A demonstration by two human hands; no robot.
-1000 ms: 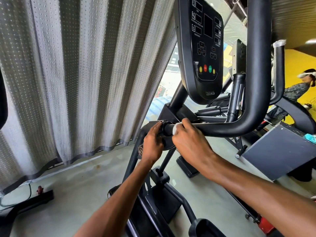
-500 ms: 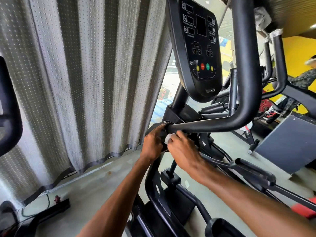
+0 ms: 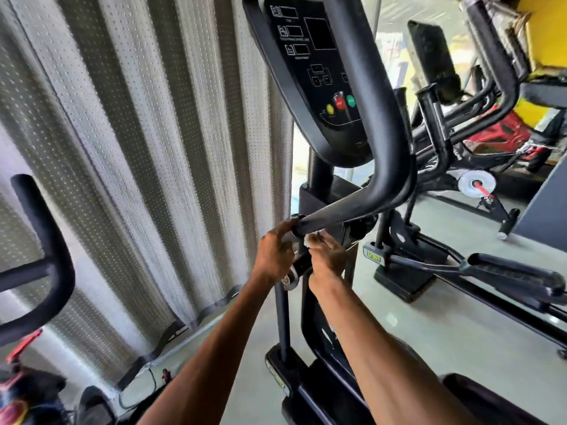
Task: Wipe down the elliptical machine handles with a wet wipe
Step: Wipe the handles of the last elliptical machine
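Step in hand: wiping the lowest stretch of the handle, by my reading, right where it meets its joint.
How to do it well: wrap the wipe round the tube rather than dabbing one face, twist it round at the joint where grime collects, then draw it up the tube in one long pass with steady pressure, while the other hand steadies the tube so it does not swing.
Right hand (image 3: 325,257): fingers curled and bunched, pinching the wipe against the underside of the handle's lower end.
Wipe (image 3: 307,240): a small white wad; only a bit shows above the fingertips, touching the tube just beside the joint.
Left hand (image 3: 274,256): fingers curled round the end of the handle at the joint, forefinger reaching over the top; the grip is somewhat blurred.
Handle (image 3: 385,185): black tube running from the joint up to the right, bending, then rising in front of the console; most of it lies beyond the wipe.
Console (image 3: 316,75): black panel with yellow, red and green buttons, behind the upright tube.
Bar (image 3: 55,262): black, curved, at the left edge; whether it is the second handle I cannot tell.
Curtain (image 3: 138,148): grey, dotted, hanging down to the floor (image 3: 445,326).
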